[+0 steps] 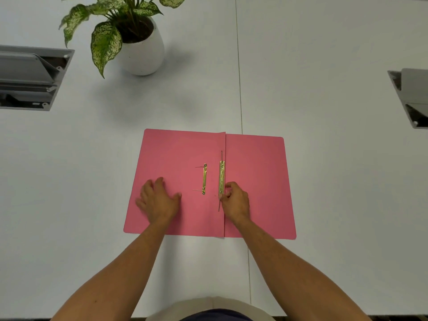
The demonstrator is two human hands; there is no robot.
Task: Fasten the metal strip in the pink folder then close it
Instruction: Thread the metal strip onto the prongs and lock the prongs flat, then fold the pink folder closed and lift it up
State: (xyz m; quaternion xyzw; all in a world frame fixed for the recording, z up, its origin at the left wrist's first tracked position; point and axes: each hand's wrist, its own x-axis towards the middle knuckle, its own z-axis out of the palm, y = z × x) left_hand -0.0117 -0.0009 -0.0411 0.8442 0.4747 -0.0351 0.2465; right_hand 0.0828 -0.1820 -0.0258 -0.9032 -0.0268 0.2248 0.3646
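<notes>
The pink folder [176, 154] lies open and flat on the white table, its spine running away from me. A long brass metal strip [221, 177] lies along the spine, with thin prongs sticking out at both ends. A shorter brass bar [204, 179] rests on the left flap, with two thin prongs pointing left. My left hand [158, 200] presses flat on the left flap, fingers spread. My right hand [236, 200] pinches the near end of the long metal strip with thumb and fingertips.
A potted plant in a white pot [141, 52] stands at the back left. Grey open cable boxes are set into the table at the far left [30, 77] and far right [412, 98]. A table seam [239, 89] runs down the middle.
</notes>
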